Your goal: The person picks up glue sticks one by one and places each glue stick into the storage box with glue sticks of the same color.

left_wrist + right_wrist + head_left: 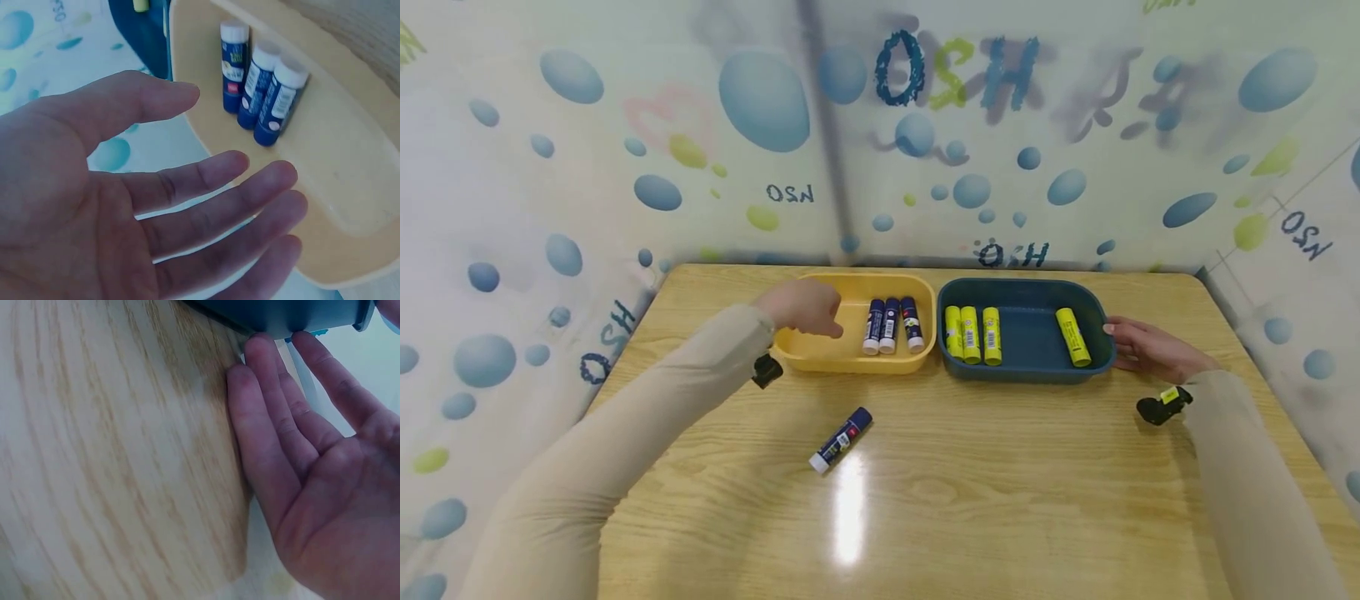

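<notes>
My left hand point(806, 307) is above the left part of the yellow bin point(820, 364), holding nothing. In the left wrist view its fingers point(219, 187) are spread and nearly straight, apart from the glue sticks. Three navy glue sticks with white ends point(891, 325) lie side by side in that bin. At the right end of the dark blue bin point(1022, 374), my right hand point(1157, 348) touches the outer wall with extended fingertips point(259, 350); its thumb is by the rim. Several yellow glue sticks lie inside, three at the left and one tilted yellow glue stick point(1072, 337) at the right.
One more navy glue stick point(841, 440) lies slantwise on the wooden table point(1000, 500), in front of the yellow bin. The two bins stand side by side near the table's back edge. A patterned curtain point(880, 183) hangs behind and at both sides.
</notes>
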{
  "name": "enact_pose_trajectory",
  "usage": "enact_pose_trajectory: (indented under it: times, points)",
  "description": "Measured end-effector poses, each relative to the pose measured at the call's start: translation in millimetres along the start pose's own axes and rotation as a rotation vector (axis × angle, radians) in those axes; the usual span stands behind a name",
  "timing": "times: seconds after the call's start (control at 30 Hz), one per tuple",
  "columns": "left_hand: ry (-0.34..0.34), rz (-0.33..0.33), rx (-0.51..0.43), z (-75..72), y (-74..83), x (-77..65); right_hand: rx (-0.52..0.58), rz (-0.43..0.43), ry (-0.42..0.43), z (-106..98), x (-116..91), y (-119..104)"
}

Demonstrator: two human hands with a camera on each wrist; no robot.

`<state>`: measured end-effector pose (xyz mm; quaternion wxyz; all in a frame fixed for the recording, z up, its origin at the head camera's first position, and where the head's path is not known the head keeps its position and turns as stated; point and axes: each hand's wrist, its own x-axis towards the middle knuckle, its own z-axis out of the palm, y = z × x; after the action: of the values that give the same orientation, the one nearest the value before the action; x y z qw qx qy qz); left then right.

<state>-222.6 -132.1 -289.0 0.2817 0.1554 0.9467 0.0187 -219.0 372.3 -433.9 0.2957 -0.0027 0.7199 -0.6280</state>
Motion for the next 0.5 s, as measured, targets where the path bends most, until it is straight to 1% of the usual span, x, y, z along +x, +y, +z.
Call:
enact_pose_trajectory:
  times: [0.13, 0.23, 0.37, 0.5]
  points:
    - [0.012, 0.085, 0.062, 5.5, 6.8, -7.5, -0.02, 0.014, 0.006, 0.5, -1.9, -0.8]
    - [0.002, 0.132, 0.088, 11.2, 12.2, -11.6, -0.031, 0.011, 0.008, 1.3, -3.0, 0.3]
    - [-0.008, 0.168, 0.111, 20.7, 15.8, -14.9, -0.044, 0.002, 0.009, 1.9, -2.8, 0.7]
    - [-0.02, 0.182, 0.114, 29.3, 15.0, -16.4, -0.04, 0.002, 0.009, 2.3, -2.0, -0.5]
